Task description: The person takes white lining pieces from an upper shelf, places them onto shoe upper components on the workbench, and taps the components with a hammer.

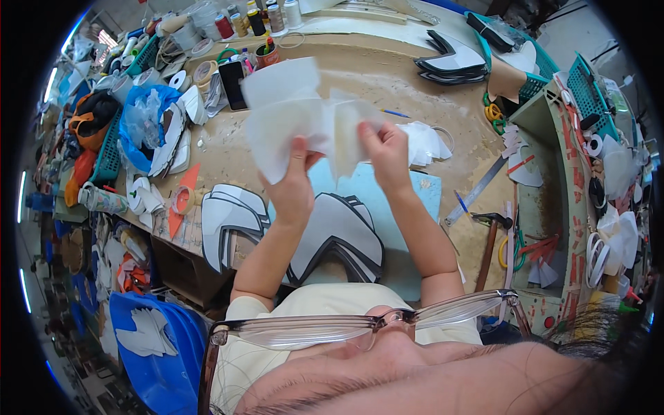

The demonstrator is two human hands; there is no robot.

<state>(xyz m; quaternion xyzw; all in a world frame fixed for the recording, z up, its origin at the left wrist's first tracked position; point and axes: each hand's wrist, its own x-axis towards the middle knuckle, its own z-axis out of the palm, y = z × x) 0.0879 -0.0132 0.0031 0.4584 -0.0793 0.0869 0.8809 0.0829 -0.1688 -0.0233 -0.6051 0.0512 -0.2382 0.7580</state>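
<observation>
Above the middle of the table, my left hand point(294, 185) is closed on thin white translucent sheets point(280, 114), its thumb pressed on top. Close by on the right, my right hand point(389, 155) pinches a narrower white sheet point(349, 142) between thumb and fingers. The sheets meet or overlap between my hands; whether they are joined I cannot tell. Under my forearms, a stack of curved white pieces with black edges point(339, 228) lies on a light blue mat point(425, 197). A second stack of such pieces point(232, 207) sits at the left, near the table's front edge.
More black-edged pieces point(453, 63) are stacked at the far right. A hammer point(491, 238), a metal ruler point(477, 190) and scissors lie at the right. Thread spools point(257, 22), a phone point(233, 86) and a blue bag point(142, 128) stand or lie at the far left.
</observation>
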